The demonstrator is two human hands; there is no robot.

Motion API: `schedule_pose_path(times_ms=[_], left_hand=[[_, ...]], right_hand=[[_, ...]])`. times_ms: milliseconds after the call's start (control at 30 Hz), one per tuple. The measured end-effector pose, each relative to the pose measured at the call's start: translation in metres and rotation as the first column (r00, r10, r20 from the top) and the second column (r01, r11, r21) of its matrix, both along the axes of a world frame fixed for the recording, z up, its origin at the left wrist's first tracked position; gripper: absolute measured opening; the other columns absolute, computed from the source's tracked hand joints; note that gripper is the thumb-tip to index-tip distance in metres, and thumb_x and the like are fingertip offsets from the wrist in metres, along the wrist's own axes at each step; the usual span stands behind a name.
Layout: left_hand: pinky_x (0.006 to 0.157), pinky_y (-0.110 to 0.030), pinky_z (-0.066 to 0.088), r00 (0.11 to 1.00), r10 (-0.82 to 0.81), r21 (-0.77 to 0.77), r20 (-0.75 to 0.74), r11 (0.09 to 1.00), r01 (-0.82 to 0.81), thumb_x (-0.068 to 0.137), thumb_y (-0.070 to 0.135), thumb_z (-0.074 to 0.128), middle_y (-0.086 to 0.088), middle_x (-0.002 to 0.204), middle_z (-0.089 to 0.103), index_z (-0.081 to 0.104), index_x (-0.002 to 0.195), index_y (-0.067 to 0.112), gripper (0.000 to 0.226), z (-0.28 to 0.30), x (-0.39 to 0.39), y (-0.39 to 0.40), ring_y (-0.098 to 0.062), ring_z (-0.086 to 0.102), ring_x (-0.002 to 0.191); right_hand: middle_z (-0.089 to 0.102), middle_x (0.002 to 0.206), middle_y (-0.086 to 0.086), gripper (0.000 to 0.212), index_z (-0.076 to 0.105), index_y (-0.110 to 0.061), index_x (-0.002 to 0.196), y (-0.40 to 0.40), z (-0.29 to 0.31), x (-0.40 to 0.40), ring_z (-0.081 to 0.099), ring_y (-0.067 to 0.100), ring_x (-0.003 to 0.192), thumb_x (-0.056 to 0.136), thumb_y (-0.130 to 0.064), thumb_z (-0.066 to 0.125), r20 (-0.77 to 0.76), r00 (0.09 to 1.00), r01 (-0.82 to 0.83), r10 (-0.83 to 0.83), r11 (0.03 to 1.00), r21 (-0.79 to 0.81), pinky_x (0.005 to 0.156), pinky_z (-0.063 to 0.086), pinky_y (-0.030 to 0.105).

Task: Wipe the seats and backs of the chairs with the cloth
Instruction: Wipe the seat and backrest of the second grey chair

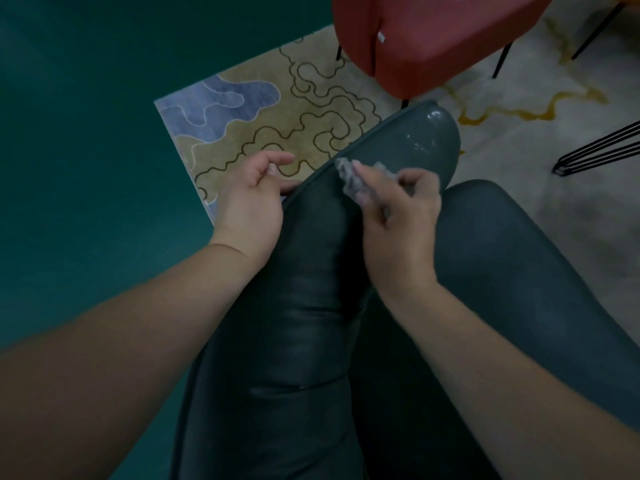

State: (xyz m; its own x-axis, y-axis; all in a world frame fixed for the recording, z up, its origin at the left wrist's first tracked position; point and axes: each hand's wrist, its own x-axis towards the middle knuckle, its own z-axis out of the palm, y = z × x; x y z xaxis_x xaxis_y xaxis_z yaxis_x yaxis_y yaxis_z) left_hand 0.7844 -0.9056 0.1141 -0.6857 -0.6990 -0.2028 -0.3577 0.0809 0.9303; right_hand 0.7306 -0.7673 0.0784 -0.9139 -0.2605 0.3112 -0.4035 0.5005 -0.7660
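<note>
A dark green leather chair (304, 306) fills the lower middle of the view, seen from above its back. Its seat (519, 278) lies to the right. My right hand (398, 223) grips a crumpled grey cloth (353, 178) and holds it against the top of the chair back, near its glossy rounded end (426, 140). My left hand (249, 199) rests at the left edge of the chair back, fingers loosely curled, with nothing in it. A red chair (433, 39) stands just beyond, at the top of the view.
A patterned beige and blue rug (270, 109) lies under the chairs, with teal floor (86, 150) to the left. Black metal legs (595, 150) of other furniture stand at the right, and thin black legs (502, 60) under the red chair.
</note>
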Motion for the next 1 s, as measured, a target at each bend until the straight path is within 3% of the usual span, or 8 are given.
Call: schedule_pose_path(times_ms=[133, 267, 400, 500, 633, 700, 867, 1000], left_hand=[[0.085, -0.022, 0.046, 0.994, -0.095, -0.183, 0.057, 0.978, 0.104, 0.1, 0.02, 0.037, 0.001, 0.101, 0.068, 0.063, 0.111, 0.026, 0.029, -0.005, 0.001, -0.001, -0.006, 0.062, 0.096], [0.066, 0.005, 0.031, 0.964, -0.204, -0.297, 0.172, 0.922, 0.249, 0.099, 0.027, 0.039, 0.021, 0.093, 0.057, 0.06, 0.118, 0.034, 0.029, -0.007, -0.001, -0.004, 0.01, 0.051, 0.085], [0.074, -0.008, 0.033, 0.906, -0.303, -0.31, 0.294, 0.867, 0.39, 0.099, 0.036, 0.037, 0.017, 0.096, 0.057, 0.044, 0.136, 0.042, 0.038, -0.008, -0.004, -0.002, -0.002, 0.052, 0.091], [0.087, -0.028, 0.041, 0.866, -0.345, -0.363, 0.362, 0.803, 0.472, 0.098, 0.041, 0.035, 0.005, 0.115, 0.061, 0.021, 0.141, 0.056, 0.047, -0.007, -0.003, -0.001, -0.018, 0.056, 0.104], [0.081, -0.03, 0.04, 0.832, -0.38, -0.502, 0.405, 0.667, 0.55, 0.097, 0.046, 0.031, -0.001, 0.124, 0.059, 0.012, 0.143, 0.056, 0.051, -0.007, -0.002, 0.003, -0.022, 0.055, 0.105], [0.079, -0.028, 0.036, 0.823, -0.376, -0.53, 0.427, 0.633, 0.564, 0.095, 0.05, 0.031, 0.003, 0.129, 0.057, 0.013, 0.143, 0.057, 0.051, -0.008, -0.003, 0.004, -0.02, 0.054, 0.102], [0.078, -0.032, 0.044, 0.836, -0.343, -0.548, 0.429, 0.636, 0.543, 0.093, 0.052, 0.031, 0.0, 0.116, 0.064, 0.016, 0.141, 0.058, 0.051, -0.008, -0.004, 0.003, -0.018, 0.055, 0.089], [0.074, -0.033, 0.043, 0.836, -0.322, -0.575, 0.444, 0.614, 0.542, 0.093, 0.05, 0.031, -0.004, 0.106, 0.065, 0.019, 0.143, 0.054, 0.052, -0.008, -0.005, 0.004, -0.022, 0.055, 0.085]], right_hand=[[0.04, 0.107, 0.005, 0.041, 0.067, -0.032, 0.116, 0.001, -0.008, 0.056, 0.044, 0.025, 0.096, 0.084, -0.006, 0.057, -0.057, 0.992, -0.114, 0.111, 0.993, -0.043, 0.084, 0.044, 0.035], [0.041, 0.102, 0.007, 0.036, 0.068, -0.03, 0.115, 0.001, -0.008, -0.003, 0.045, 0.028, 0.093, 0.088, -0.008, 0.061, -0.074, 0.997, -0.01, 0.009, 1.0, -0.018, 0.084, 0.045, 0.038], [0.037, 0.108, 0.005, 0.037, 0.065, -0.03, 0.12, -0.001, -0.006, -0.051, 0.043, 0.025, 0.102, 0.09, -0.009, 0.059, 0.074, 0.988, 0.146, -0.138, 0.983, -0.115, 0.096, 0.041, 0.034], [0.037, 0.108, 0.005, 0.043, 0.061, -0.036, 0.119, 0.004, -0.012, -0.009, 0.044, 0.024, 0.101, 0.089, -0.006, 0.059, 0.055, 0.997, 0.058, -0.051, 0.988, -0.145, 0.094, 0.043, 0.037], [0.033, 0.1, -0.01, 0.039, 0.056, -0.046, 0.113, 0.016, -0.018, -0.025, 0.043, -0.008, 0.091, 0.091, -0.013, 0.058, 0.1, 0.987, 0.152, -0.128, 0.946, -0.286, 0.086, 0.035, 0.002], [0.034, 0.1, -0.005, 0.035, 0.055, -0.046, 0.114, 0.018, -0.015, -0.065, 0.043, -0.005, 0.086, 0.094, -0.017, 0.056, 0.181, 0.96, 0.261, -0.214, 0.918, -0.298, 0.079, 0.032, -0.005], [0.034, 0.112, 0.001, 0.034, 0.054, -0.031, 0.13, 0.009, -0.012, -0.128, 0.047, 0.017, 0.108, 0.097, -0.023, 0.05, 0.332, 0.899, 0.366, -0.285, 0.906, -0.214, 0.09, 0.03, 0.009], [0.036, 0.109, 0.005, 0.036, 0.059, -0.031, 0.124, 0.007, -0.019, -0.07, 0.043, 0.017, 0.098, 0.093, -0.014, 0.055, 0.125, 0.986, 0.133, -0.113, 0.977, -0.164, 0.089, 0.035, 0.011]])
